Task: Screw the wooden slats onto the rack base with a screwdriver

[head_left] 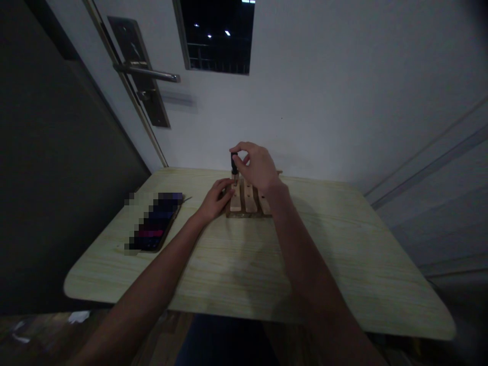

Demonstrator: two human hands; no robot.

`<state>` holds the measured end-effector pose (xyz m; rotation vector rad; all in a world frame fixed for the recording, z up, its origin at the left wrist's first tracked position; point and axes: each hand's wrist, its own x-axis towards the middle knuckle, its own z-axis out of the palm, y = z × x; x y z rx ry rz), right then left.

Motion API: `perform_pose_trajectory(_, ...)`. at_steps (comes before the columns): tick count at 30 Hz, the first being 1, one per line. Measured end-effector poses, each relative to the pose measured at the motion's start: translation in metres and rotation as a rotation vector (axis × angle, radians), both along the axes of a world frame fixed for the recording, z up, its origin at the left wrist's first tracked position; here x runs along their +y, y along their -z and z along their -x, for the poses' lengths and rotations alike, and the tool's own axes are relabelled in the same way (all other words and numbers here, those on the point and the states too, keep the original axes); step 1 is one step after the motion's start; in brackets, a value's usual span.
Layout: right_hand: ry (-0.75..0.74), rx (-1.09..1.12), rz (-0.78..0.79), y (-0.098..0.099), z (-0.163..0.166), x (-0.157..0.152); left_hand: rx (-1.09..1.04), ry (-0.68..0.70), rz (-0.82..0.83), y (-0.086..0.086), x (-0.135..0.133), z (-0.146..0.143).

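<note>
My right hand pinches the black handle of a small screwdriver, which stands nearly upright. Its tip points down at the leftmost of several light wooden pieces with dark holes in them. These pieces lie side by side on a darker brown wooden base near the back of the table. From the left, my left hand grips that leftmost piece, thumb and fingers close around the screwdriver's tip. My right hand and wrist hide part of the pieces on the right. Whether a screw sits under the tip is too small to tell.
A phone, partly blurred out, lies on the left of the pale wood-grain table, with a thin dark object by its upper corner. Behind the table stands a white door with a metal handle and a dark window.
</note>
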<state>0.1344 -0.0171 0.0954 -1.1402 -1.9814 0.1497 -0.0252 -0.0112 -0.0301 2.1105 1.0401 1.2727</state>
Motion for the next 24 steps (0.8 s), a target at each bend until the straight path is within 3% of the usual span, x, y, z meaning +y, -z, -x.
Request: perform_pose_trajectory(24, 0.0, -0.058, -0.037, -0.0008, -0.0035, 0.0005, 0.009, 0.006, 0.01, 0.0004, 0.0006, 0.0008)
